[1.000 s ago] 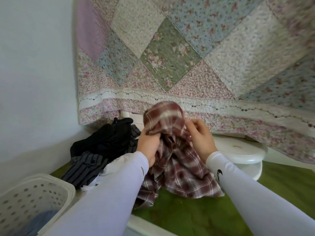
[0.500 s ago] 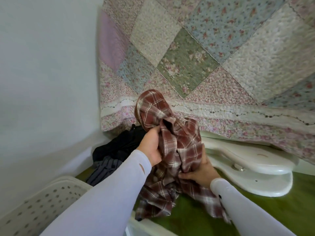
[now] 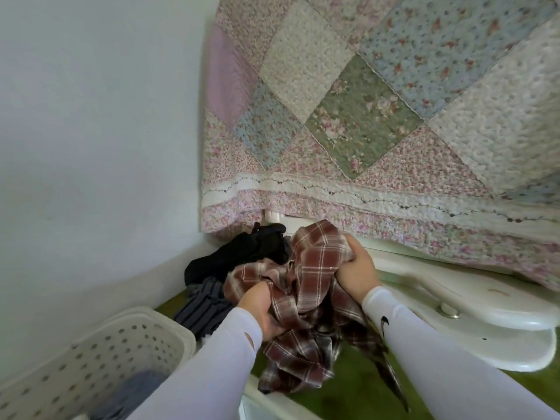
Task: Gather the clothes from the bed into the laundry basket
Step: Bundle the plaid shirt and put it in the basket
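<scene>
A red-brown plaid shirt point(image 3: 312, 286) is bunched up between both hands above the green bed surface point(image 3: 357, 386). My left hand point(image 3: 260, 307) grips its lower left folds. My right hand point(image 3: 356, 271) clutches the upper right part. Behind the shirt, a black garment point(image 3: 242, 259) lies on a dark striped one point(image 3: 203, 307) near the wall. The white perforated laundry basket point(image 3: 100, 359) stands at the lower left, with a blue garment point(image 3: 133, 389) inside it.
A floral patchwork quilt point(image 3: 378, 116) hangs across the upper right. Below it lies a white glossy footboard-like piece point(image 3: 472, 319). A plain white wall point(image 3: 91, 131) fills the left. The bed's white edge point(image 3: 272, 404) runs beside the basket.
The shirt has dropped lower and toward the basket side. My right hand moved from under the shirt to its top, while my left hand shifted to the lower folds. The view swung left.
</scene>
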`<act>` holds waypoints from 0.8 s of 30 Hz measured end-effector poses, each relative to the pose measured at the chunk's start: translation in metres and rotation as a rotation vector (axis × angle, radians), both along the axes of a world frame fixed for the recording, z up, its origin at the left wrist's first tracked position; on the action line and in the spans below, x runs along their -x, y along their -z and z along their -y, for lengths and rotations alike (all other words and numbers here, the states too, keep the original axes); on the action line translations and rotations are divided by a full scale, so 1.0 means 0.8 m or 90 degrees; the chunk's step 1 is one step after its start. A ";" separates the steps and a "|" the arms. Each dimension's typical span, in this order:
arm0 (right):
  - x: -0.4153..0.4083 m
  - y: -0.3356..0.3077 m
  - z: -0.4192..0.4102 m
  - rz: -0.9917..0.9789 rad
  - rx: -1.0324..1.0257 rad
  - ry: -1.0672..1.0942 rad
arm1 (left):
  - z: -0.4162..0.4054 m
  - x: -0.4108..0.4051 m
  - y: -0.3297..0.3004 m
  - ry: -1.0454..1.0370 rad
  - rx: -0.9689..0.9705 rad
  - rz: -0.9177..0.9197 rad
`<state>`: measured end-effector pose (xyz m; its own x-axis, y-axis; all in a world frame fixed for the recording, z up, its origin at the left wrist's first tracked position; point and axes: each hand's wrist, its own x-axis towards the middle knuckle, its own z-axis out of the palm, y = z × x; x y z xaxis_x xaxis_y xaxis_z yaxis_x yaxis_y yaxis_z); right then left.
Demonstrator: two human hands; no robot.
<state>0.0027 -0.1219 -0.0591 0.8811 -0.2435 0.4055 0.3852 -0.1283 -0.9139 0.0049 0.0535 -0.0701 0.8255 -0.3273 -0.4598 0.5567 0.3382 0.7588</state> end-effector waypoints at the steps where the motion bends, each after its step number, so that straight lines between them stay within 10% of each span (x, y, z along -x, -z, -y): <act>1: -0.003 -0.005 -0.004 0.002 0.014 0.003 | 0.001 0.001 -0.001 -0.015 -0.061 -0.011; 5: -0.009 -0.025 0.005 -0.055 0.098 0.114 | -0.022 -0.007 0.002 -0.225 -0.574 0.132; 11: -0.004 -0.061 0.004 -0.137 0.011 0.082 | -0.035 -0.015 -0.017 0.041 -0.718 0.639; 24: -0.013 -0.086 0.000 -0.050 -0.195 0.143 | -0.068 -0.017 -0.047 0.323 -0.687 0.486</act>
<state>0.0134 -0.1220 0.0101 0.8175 -0.5332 0.2178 0.3065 0.0826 -0.9483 0.0183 0.1081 -0.0322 0.8820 -0.4387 -0.1720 -0.2174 -0.7026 0.6775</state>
